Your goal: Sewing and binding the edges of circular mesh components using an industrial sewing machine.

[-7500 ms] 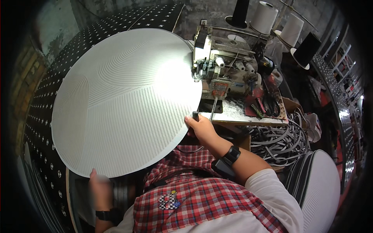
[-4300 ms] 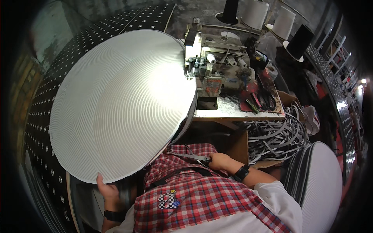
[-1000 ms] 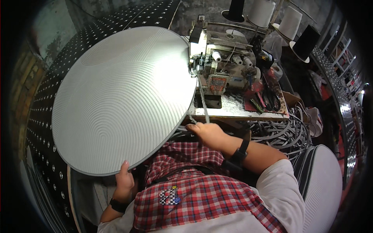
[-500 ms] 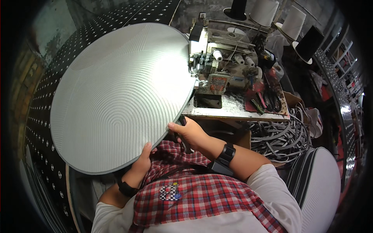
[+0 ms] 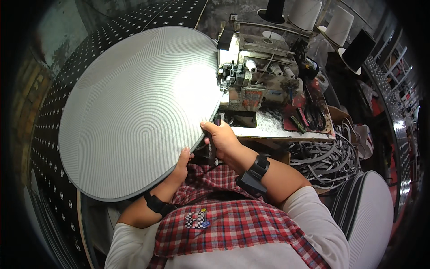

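A large round grey mat (image 5: 130, 103) with curved ribbed lines and a dark bound edge lies in front of me, lit brightly on its right. Its right edge runs in at the needle area of an industrial sewing machine (image 5: 260, 80). My left hand (image 5: 182, 166) pinches the near right edge, thumb on top and fingers underneath. Farther up the same edge, just before the machine, my right hand (image 5: 220, 136) grips it with thumb above. Something dark and slim (image 5: 212, 150) shows by the right palm; its kind I cannot make out.
Black and white thread cones (image 5: 338, 28) stand behind the machine. Cutting tools (image 5: 298, 121) lie on its right side. Grey binding strips (image 5: 320, 157) heap in a box below. More round mats (image 5: 369, 215) are stacked at my right. A dark dotted table (image 5: 53, 103) supports the mat's left.
The mat has turned counterclockwise, its near right edge moving up toward the machine. Both hands have moved up with it, the left also rightward, still gripping.
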Available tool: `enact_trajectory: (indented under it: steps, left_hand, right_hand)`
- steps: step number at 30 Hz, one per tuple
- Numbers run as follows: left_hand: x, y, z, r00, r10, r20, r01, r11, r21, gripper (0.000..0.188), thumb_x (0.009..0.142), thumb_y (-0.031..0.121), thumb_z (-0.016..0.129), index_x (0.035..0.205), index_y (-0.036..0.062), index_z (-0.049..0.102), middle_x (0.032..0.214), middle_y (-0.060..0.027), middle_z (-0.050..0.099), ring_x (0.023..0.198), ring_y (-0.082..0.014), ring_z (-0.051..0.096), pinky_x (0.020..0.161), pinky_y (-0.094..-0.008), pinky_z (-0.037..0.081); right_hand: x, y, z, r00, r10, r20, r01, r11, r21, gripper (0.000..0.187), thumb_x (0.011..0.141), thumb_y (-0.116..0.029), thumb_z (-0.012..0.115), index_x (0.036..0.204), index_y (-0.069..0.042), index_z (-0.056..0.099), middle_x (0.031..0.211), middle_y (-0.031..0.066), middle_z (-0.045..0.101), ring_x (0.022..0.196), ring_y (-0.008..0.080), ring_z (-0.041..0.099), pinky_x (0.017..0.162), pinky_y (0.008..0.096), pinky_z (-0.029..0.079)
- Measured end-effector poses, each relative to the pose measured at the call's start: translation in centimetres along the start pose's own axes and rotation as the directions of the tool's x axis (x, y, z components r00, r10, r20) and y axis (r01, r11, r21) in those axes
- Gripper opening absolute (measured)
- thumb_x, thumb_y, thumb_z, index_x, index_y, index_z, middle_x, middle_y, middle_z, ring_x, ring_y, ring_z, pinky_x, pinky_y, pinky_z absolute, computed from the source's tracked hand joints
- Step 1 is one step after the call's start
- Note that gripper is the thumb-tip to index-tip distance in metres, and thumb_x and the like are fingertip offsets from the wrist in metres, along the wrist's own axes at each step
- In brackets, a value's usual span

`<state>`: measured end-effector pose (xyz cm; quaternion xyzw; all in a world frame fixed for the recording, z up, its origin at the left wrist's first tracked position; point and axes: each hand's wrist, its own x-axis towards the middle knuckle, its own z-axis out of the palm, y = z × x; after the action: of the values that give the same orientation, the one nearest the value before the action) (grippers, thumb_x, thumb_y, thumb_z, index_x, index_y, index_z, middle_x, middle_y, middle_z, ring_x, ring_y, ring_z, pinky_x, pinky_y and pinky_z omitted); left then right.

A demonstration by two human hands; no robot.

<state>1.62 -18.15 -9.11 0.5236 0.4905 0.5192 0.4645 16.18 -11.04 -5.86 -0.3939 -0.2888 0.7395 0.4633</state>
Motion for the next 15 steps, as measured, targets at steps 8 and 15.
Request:
enact_trajectory:
  steps: [8,15]
  left_hand:
    - [2.8,0.6,-1.0,0.993,0.015,-0.114,-0.009,0.998,0.056,0.027,0.086,0.022,0.043,0.099,0.0007,0.053,0.09,-0.0042,0.054,0.078,-0.0118,0.048,0.071,-0.0249,0.039]
    - [5.2,2.8,-3.0,0.954,-0.082,-0.287,0.035,0.986,-0.165,0.023,0.083,0.019,0.05,0.091,-0.0019,0.056,0.08,-0.0058,0.057,0.068,-0.0113,0.052,0.061,-0.0231,0.042]
  right_hand:
    - [2.0,-1.2,2.5,0.995,-0.067,-0.071,0.065,0.998,-0.024,0.01,0.074,-0.011,0.055,0.078,-0.004,0.05,0.063,0.0005,0.048,0.047,0.0092,0.043,0.041,0.0211,0.036]
    - [2.5,-3.2,2.0,0.996,0.044,0.073,-0.014,0.933,-0.359,0.025,0.079,-0.03,0.054,0.081,-0.005,0.053,0.066,0.0042,0.054,0.045,0.0112,0.044,0.042,0.0257,0.039]
